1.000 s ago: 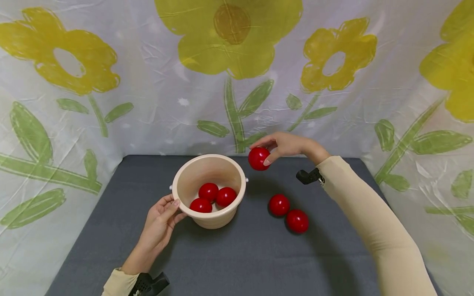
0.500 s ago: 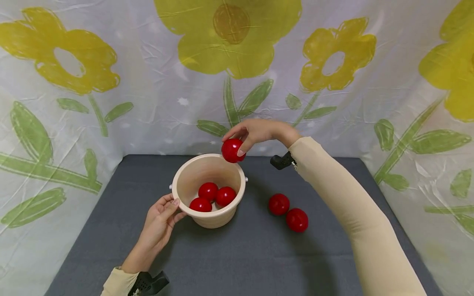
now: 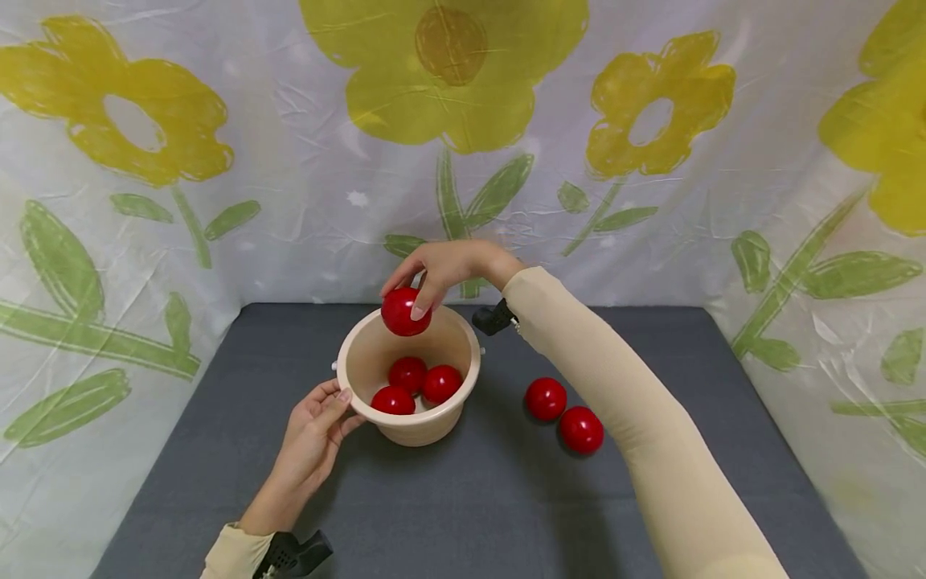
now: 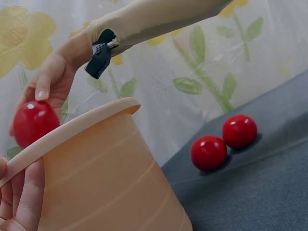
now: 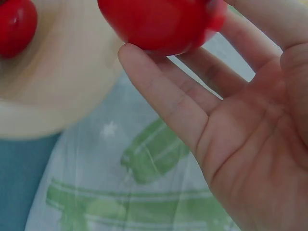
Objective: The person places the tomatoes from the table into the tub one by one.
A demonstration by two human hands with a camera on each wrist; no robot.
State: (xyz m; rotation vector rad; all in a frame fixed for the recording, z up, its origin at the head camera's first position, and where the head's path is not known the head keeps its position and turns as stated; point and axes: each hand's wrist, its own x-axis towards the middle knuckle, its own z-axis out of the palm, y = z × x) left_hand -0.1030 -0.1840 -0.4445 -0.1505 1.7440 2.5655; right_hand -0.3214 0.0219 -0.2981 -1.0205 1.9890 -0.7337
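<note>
A cream bucket (image 3: 415, 434) stands on the dark cloth, with three red balls (image 3: 441, 384) inside it. My left hand (image 3: 311, 438) pinches the bucket's rim at its near left side, thumb on top and fingers beneath. Over the bucket's far part, my right hand (image 3: 452, 269) holds another shiny red ball (image 3: 403, 314) between thumb and fingers. The right wrist view shows this held ball (image 5: 161, 21) against the fingertips, partly cut off by the frame. Two more red balls (image 4: 209, 153) lie side by side on the cloth, right of the bucket.
Dark grey cloth (image 3: 463, 515) covers the table. A white curtain (image 3: 304, 217) printed with yellow flowers hangs behind and at both sides. Small pale knobs (image 3: 482, 351) stick out from the bucket's sides. Each wrist wears a black camera (image 3: 493, 318).
My right hand has carried its red ball leftward from the bucket's right side to above its opening. The left hand, the bucket and the other balls have stayed in place.
</note>
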